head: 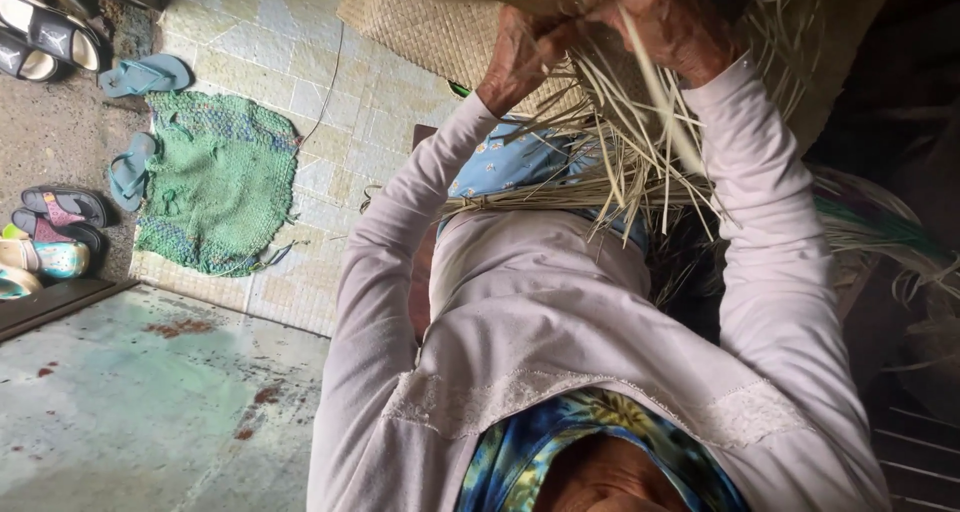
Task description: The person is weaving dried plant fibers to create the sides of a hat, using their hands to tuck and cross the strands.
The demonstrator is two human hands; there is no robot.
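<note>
Soft diffuse daylight, brightest on pale tiled floor (280, 52) upper left, deep shadow along right edge, no glare, slight motion blur on hands at top, foreground collar soft, wide-angle tilt throughout

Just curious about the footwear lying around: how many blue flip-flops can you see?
2. One blue flip-flop lies above the green mat; the other lies at the mat's left edge. More may be hidden outside the view.

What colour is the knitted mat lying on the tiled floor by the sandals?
Green, with a few bluish patches: the knitted mat, seen in the head view.
</note>
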